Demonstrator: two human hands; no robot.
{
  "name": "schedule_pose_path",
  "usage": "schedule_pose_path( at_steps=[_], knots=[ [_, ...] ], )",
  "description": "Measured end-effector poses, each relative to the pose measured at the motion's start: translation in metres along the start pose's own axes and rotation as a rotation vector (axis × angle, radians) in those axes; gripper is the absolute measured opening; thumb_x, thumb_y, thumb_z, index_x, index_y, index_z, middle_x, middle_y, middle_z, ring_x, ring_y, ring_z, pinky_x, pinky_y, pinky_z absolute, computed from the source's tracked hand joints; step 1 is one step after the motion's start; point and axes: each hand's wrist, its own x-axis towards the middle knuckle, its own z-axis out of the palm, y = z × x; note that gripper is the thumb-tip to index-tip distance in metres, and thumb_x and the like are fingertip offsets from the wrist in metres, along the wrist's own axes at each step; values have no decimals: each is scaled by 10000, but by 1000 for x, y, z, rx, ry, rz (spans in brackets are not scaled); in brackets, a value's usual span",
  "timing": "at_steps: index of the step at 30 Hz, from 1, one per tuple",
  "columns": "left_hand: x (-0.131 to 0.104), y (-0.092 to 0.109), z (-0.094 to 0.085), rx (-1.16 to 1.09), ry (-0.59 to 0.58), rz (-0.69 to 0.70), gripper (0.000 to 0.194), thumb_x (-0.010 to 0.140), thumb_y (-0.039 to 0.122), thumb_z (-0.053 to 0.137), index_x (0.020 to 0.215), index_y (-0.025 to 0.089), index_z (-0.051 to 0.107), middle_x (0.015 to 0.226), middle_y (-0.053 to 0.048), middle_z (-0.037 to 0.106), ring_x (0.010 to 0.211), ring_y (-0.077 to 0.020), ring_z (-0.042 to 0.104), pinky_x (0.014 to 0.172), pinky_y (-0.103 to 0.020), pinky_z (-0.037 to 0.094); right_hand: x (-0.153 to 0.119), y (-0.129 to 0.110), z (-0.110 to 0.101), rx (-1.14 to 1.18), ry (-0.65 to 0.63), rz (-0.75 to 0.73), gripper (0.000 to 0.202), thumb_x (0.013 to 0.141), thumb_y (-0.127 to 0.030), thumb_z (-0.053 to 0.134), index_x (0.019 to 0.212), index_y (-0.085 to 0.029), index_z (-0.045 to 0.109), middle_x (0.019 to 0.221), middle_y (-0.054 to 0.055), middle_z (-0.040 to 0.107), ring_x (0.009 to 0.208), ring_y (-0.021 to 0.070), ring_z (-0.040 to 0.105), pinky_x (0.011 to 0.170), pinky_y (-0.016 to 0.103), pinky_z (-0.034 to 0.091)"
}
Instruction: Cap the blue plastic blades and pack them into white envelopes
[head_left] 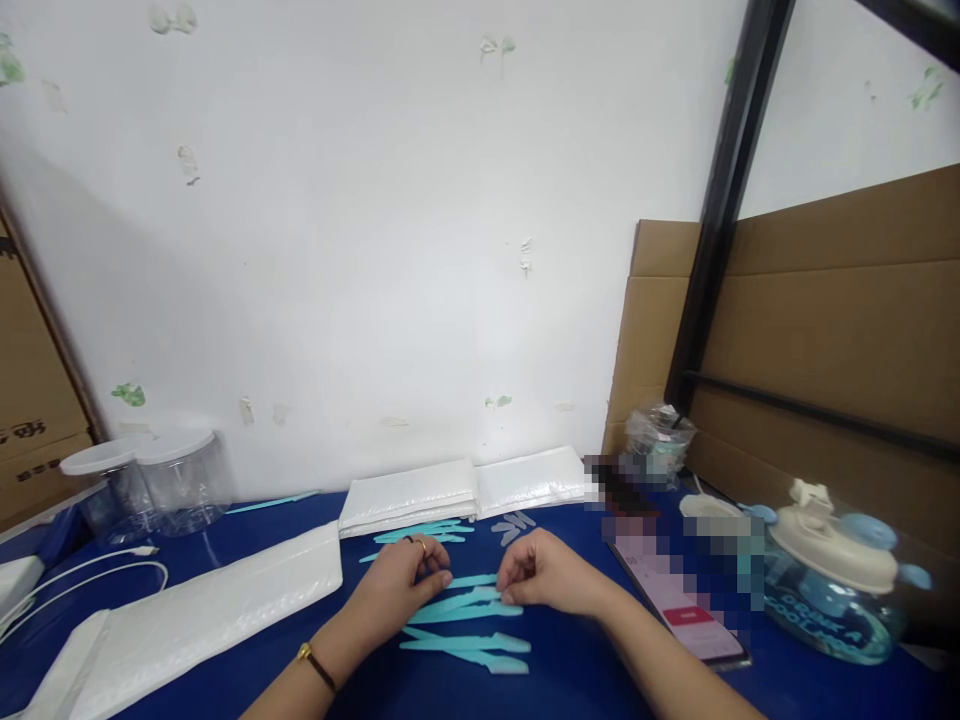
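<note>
Several flat turquoise strips (469, 645) lie on the blue table in front of me, some crossing. My left hand (401, 585) is at the left ends of the upper strips, thumb and fingers pressed together around one end. At the right ends of those strips is my right hand (536, 572), its fingers curled in a pinch on a turquoise strip (474, 580). More turquoise strips (435, 530) are piled behind my left hand. Small grey translucent pieces (511, 525) lie behind my right hand.
White padded envelopes (409, 495) are stacked at the wall, with a long one (217, 610) at left. Clear jars (180, 485) and a white cable (97, 560) are further left. At right are a phone (682, 610), a bottle (832, 580) and cardboard (832, 330).
</note>
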Motion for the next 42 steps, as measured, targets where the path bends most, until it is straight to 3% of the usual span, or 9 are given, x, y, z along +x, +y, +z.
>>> schedule_pose_path(
  at_steps=[1, 3, 5, 7, 14, 26, 34, 38, 42],
  knots=[
    [1, -5, -3, 77, 60, 0, 177, 795, 323, 534, 915, 221, 613, 896, -14, 632, 839, -171, 550, 744, -258, 388, -1, 2, -6, -53, -11, 3, 109, 619, -261, 732, 699, -188, 723, 546, -13, 615, 489, 118, 519, 491, 224, 378],
    [2, -17, -9, 235, 158, -28, 197, 791, 278, 544, 972, 224, 601, 1002, -37, 621, 954, -200, 539, 828, -290, 367, 0, 7, -17, -222, 101, -26, 72, 660, -231, 692, 710, -186, 715, 590, -5, 615, 521, 124, 514, 501, 223, 365],
    [2, -28, -12, 351, 183, -87, 198, 798, 264, 538, 984, 217, 588, 1024, -52, 611, 982, -217, 533, 834, -309, 358, 3, 14, -26, -413, 290, -62, 88, 705, -184, 627, 741, -189, 706, 683, 12, 624, 596, 142, 536, 554, 238, 387],
    [3, -34, -14, 409, 160, -121, 155, 818, 275, 520, 945, 215, 586, 988, -49, 615, 964, -219, 543, 803, -309, 358, 8, 20, -30, -563, 385, -86, 166, 731, -145, 578, 831, -203, 697, 801, 27, 624, 707, 164, 566, 647, 259, 417],
    [4, -33, -13, 406, 103, -121, 80, 831, 250, 503, 830, 210, 573, 893, -30, 629, 914, -202, 563, 749, -276, 342, 15, 19, -11, -777, 290, -104, 103, 767, -131, 549, 805, -187, 628, 909, 40, 569, 809, 164, 568, 722, 245, 417],
    [1, -18, -8, 182, 82, -62, 83, 884, 284, 365, 868, 228, 424, 713, 17, 572, 689, -155, 548, 612, -229, 322, 12, 22, -7, -506, 223, -137, 141, 758, -86, 540, 831, -205, 558, 716, -23, 581, 661, 120, 532, 587, 201, 375],
    [2, -18, -4, -154, 28, 15, 128, 879, 333, 365, 848, 217, 409, 726, 25, 587, 629, -122, 517, 613, -223, 360, 19, 25, -10, 32, 329, -131, 146, 716, -275, 652, 797, -161, 609, 622, -14, 585, 544, 132, 573, 536, 243, 456],
    [4, -16, -3, -287, -16, 22, 173, 871, 369, 388, 840, 204, 429, 647, 45, 551, 567, -106, 429, 578, -220, 326, 13, 14, -9, -209, 538, -401, 91, 756, -260, 641, 749, -181, 684, 726, 42, 645, 677, 163, 615, 621, 269, 483],
    [5, -16, -2, -420, -51, 33, 204, 859, 393, 429, 832, 191, 440, 618, 50, 523, 582, -106, 415, 596, -225, 324, 5, 3, -3, -488, 577, -675, 166, 849, -185, 540, 802, -212, 697, 797, 50, 650, 731, 143, 616, 639, 239, 485]
  ],
)
